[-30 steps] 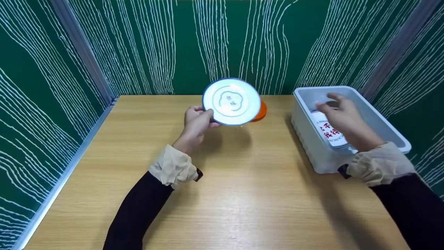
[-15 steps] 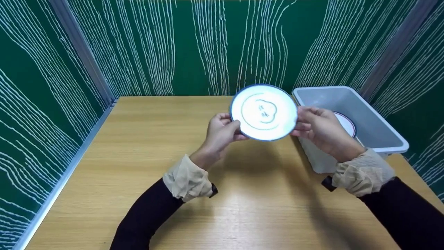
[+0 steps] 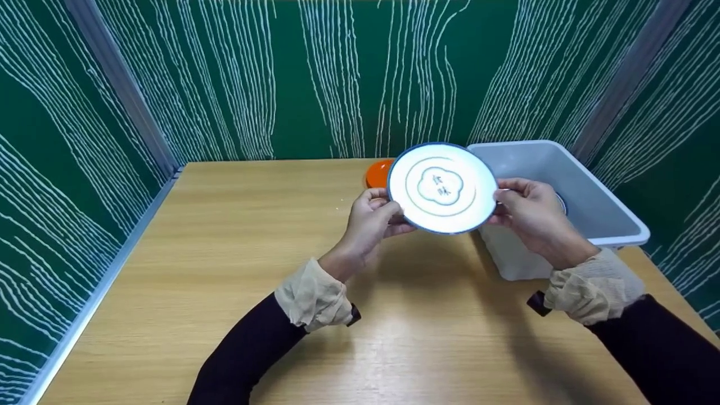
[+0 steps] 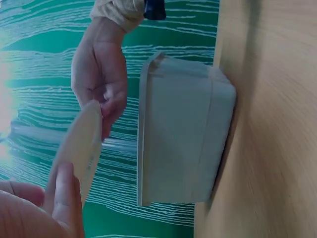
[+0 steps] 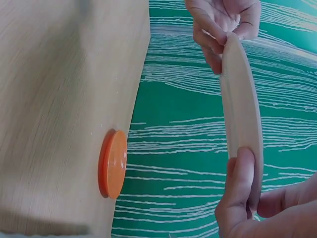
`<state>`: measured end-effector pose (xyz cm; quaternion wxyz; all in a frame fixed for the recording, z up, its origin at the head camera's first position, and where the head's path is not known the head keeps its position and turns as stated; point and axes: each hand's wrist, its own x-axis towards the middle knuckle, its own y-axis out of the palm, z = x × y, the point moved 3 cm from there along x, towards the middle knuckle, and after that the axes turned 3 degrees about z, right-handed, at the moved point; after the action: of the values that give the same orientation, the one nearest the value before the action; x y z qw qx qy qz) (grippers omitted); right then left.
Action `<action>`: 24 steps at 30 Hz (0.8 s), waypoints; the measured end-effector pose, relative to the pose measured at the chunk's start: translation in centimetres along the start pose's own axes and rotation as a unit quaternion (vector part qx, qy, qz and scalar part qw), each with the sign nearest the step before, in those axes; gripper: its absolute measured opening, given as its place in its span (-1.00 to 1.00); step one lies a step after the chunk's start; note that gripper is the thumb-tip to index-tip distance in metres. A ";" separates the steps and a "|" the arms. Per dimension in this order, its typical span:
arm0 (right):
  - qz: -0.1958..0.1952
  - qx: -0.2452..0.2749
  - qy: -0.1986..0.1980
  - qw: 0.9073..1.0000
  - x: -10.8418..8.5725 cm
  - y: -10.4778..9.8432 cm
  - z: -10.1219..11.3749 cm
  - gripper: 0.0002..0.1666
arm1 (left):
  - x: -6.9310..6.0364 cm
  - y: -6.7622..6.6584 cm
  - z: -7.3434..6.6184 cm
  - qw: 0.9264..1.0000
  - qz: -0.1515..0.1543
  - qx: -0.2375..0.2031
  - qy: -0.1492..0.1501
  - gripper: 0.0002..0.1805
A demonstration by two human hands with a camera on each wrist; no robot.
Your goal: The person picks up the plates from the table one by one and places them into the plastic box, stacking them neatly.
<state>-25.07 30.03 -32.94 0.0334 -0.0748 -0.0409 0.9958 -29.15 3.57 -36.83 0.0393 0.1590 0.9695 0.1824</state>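
Note:
A round white plate point(image 3: 441, 188) with a blue rim and a flower-shaped outline at its centre is held up above the table, tilted toward the head camera. My left hand point(image 3: 368, 228) pinches its left edge, thumb on the face and fingers behind. At the opposite edge, my right hand point(image 3: 534, 219) grips it the same way. Both wrist views show the plate point(image 4: 74, 148) nearly edge-on, off the table and apart from the tub. Behind it in the head view, partly covered, lies an orange round dish or lid point(image 3: 378, 173).
A pale grey plastic tub point(image 3: 602, 216) stands at the right rear of the wooden table point(image 3: 253, 242). Part of a rimmed plate point(image 3: 561, 202) shows inside, mostly hidden by my right hand. Green walls point(image 3: 225, 84) with white lines enclose the back and sides.
My left hand has carried the plate rightward. My right hand has come out of the tub and taken hold of the plate's right edge. The orange piece shows left of the plate now.

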 end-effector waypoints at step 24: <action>-0.131 0.017 0.029 0.991 -1.7 -7.6 -0.4 -0.73 | 11.8 -6.6 4.5 0.971 -0.168 0.152 -0.081 -0.75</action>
<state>-22.86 37.53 -32.47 0.1663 -0.0970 -0.0323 0.9808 -41.63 3.09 -43.62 0.1234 0.0121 0.9922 0.0104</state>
